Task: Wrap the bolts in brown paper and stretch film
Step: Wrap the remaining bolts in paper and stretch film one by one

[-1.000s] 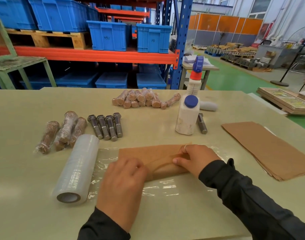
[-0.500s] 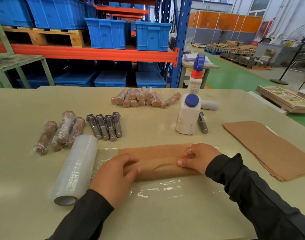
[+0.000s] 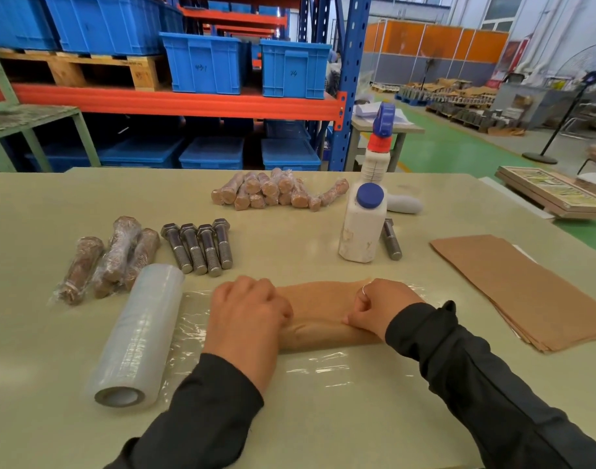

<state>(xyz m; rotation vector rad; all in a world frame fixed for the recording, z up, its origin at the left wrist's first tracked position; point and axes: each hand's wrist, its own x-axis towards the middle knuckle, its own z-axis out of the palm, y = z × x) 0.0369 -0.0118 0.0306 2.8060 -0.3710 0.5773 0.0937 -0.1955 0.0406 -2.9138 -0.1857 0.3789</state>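
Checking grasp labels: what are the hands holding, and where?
Both hold the brown paper roll: left hand curled over its left end, right hand gripping its right end.

White bottle with blue cap (image 3: 362,225) upright on the table (image 3: 70,198), spray bottle (image 3: 377,147) right behind it. Blue crates (image 3: 205,62) on the orange-beam rack (image 3: 174,103) past the far edge. Green frame (image 3: 29,130) far left. Fan stand (image 3: 560,120) on the green floor, right.

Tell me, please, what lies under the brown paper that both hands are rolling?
A clear film sheet lies under the brown paper, spread from the film roll. Whatever is inside the roll is covered; only a bulge shows.
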